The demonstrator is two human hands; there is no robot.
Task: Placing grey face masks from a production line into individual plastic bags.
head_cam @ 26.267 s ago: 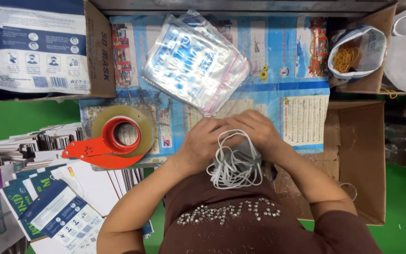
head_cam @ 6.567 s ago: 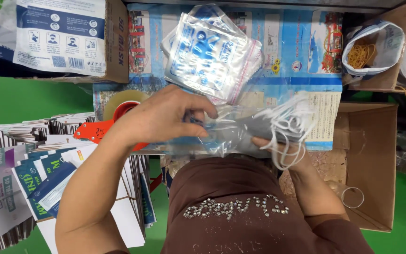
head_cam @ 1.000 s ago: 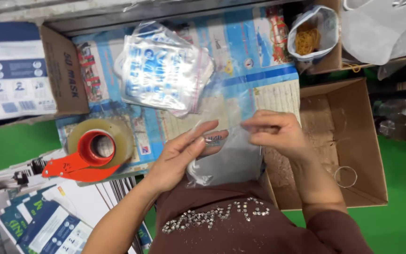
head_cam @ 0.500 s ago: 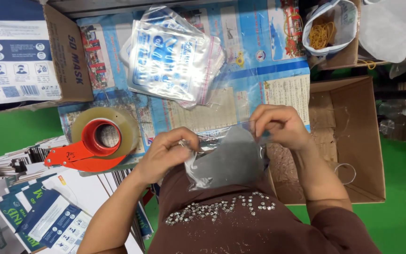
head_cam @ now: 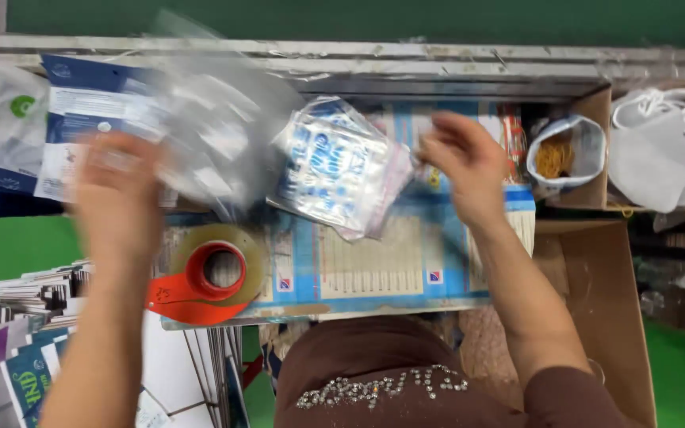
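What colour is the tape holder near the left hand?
Red-orange, the tape dispenser in the head view.
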